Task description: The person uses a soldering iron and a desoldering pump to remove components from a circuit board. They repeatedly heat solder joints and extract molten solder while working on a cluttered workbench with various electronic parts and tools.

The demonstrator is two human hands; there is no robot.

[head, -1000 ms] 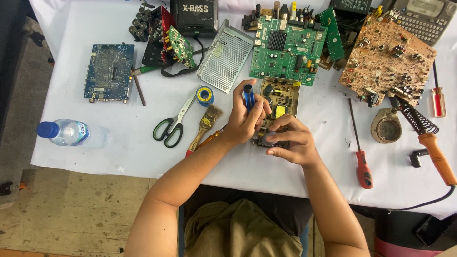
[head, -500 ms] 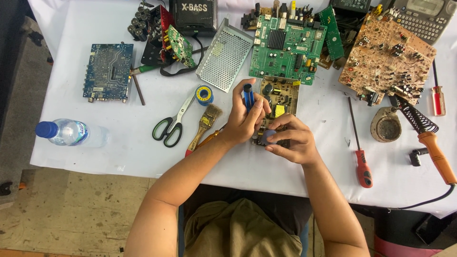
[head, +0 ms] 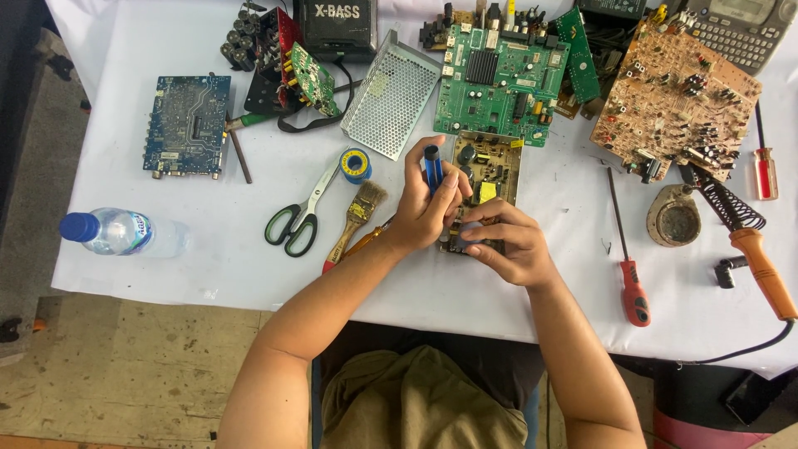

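While the person leans over the white surface [head: 249, 274], the left hand [head: 428, 208] is wrapped tight around a blue-handled tool [head: 432, 165], held nearly upright with its tip down on a small tan circuit board [head: 490, 170]. That board lies at the middle of the surface, just below a big green circuit board [head: 499, 83]. The right hand [head: 507, 245] presses down on the tan board's near end — fingers curled together over its edge, pinning it flat.

Left of the hands lie a paintbrush [head: 357, 212], a pair of green-handled scissors [head: 299, 216] and a blue roll of tape [head: 356, 165] — farther off, a water bottle [head: 120, 233] on its side. To the right rest a red screwdriver [head: 628, 266] and an orange-handled soldering iron [head: 752, 249].
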